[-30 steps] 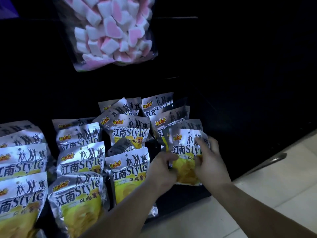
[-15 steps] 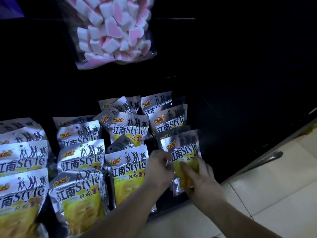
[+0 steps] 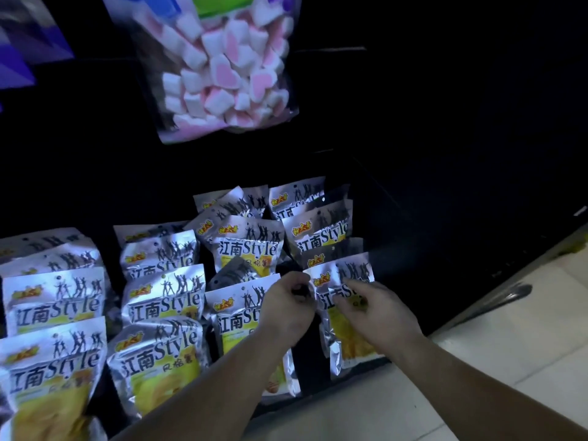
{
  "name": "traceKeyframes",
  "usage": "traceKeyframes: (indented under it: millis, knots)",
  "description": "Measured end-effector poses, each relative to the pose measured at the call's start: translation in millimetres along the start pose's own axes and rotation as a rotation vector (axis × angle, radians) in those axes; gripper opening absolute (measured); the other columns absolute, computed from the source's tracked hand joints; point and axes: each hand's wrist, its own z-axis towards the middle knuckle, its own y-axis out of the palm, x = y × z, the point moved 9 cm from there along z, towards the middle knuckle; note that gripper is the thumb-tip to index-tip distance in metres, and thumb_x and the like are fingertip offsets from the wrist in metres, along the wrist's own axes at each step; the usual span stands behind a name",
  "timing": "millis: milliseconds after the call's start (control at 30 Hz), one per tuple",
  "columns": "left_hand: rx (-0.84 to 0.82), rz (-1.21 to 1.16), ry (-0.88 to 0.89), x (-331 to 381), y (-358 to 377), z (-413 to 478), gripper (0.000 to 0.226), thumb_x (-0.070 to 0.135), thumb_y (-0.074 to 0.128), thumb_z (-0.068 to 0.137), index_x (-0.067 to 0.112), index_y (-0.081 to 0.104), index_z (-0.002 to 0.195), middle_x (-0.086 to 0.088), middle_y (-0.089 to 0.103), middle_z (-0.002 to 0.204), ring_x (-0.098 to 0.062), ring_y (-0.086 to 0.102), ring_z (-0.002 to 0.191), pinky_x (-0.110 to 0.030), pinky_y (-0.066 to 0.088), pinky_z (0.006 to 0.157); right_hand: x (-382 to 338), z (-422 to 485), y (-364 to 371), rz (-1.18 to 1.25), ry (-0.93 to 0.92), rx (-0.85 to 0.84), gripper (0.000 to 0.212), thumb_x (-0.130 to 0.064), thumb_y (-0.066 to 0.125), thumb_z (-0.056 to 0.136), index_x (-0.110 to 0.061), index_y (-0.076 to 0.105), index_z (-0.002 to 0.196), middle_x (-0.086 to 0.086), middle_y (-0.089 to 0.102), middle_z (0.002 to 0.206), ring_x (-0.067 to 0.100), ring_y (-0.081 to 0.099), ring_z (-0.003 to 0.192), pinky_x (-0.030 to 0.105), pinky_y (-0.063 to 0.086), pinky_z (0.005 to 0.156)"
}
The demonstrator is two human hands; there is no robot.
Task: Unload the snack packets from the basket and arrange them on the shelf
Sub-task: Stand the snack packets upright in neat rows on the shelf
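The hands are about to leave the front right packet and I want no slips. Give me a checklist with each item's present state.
1. Front-right packet upright, label facing out: ok.
2. Left hand grips its upper left edge with curled fingers: ok.
3. Right hand has fingers lying on its front to steady it: ok.
4. Packet's bottom seated on the shelf: cannot tell; it is at the very front edge.
5. Neighbouring packet to the left upright, label out: ok.
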Motion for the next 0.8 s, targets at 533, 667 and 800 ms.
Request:
traceKeyframes:
  millis: [533, 667, 800]
  knots:
    - [-0.072, -0.085, -0.16, 2.0, -81.1, -49.9, 0.04, 0.01, 0.064, 0.094, 0.017, 0.059, 0.133, 0.001, 0.062, 0.084, -0.012, 0.053, 0.06, -0.021, 0.046, 0.049, -91.8, -26.5, 11.4, 0.214, 0.044, -0.165, 0.047, -0.049, 0.061, 0.095, -0.038, 0.056, 0.141, -0.002, 0.064, 0.13, 0.016, 0.063, 0.113, 0.033, 0.053, 0.095]
    - [0.034, 0.223, -0.186, -34.0, -101.8, -74.7, 0.036, 0.027, 0.062, 0.093, 0.028, 0.063, 0.129, 0.008, 0.071, 0.107, -0.009, 0.062, 0.075, -0.019, 0.054, 0.066, -99.8, -34.7, 57.0, 0.144, 0.004, -0.308, 0.039, -0.044, 0.058, 0.1, -0.026, 0.064, 0.133, -0.001, 0.065, 0.134, 0.018, 0.062, 0.118, 0.036, 0.052, 0.101]
    - [0.07, 0.378, -0.196, -59.9, -115.4, -88.1, 0.033, 0.032, 0.062, 0.094, 0.031, 0.063, 0.126, 0.003, 0.068, 0.125, -0.013, 0.067, 0.089, -0.021, 0.05, 0.072, -105.5, -30.8, 83.7, 0.136, 0.018, -0.364, 0.042, -0.039, 0.059, 0.101, -0.023, 0.058, 0.139, 0.0, 0.054, 0.147, 0.02, 0.054, 0.131, 0.036, 0.048, 0.107]
